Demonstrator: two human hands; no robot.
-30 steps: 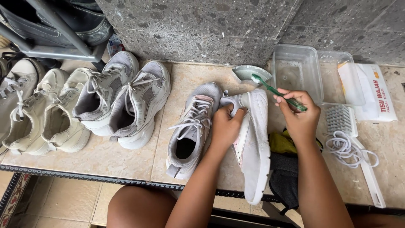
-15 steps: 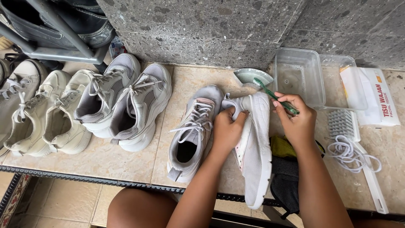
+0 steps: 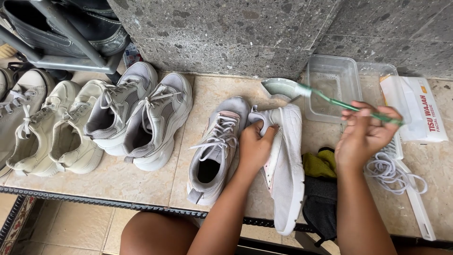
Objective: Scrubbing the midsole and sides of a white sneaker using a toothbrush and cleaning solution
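Nearest the camera, a bare knee shows below the beige tiled counter, and both forearms reach up from it. The left hand is clenched on the white mesh sneaker turned on its side, thumb hooked over the heel collar and fingers curled inside the opening, so the shoe lies along the counter with its toe at the near edge. Its grey mate with white laces stands upright, touching it on the left. Just right of the tipped shoe lie a crumpled olive-yellow cloth and a dark cloth.

The right hand hovers above the counter, its fingers pinched around the handle of a green toothbrush whose head reaches toward a pale green shallow dish by the stone wall. Under that hand rest a coil of white shoelaces and a white scrub brush, mostly hidden.

To brush well, it seems wise to keep the left grip firm so the shoe cannot roll, and use short strokes along the mesh.

Farther back stand a clear plastic tub and a white tissue pack; to the left, a grey pair of sneakers and cream ones.
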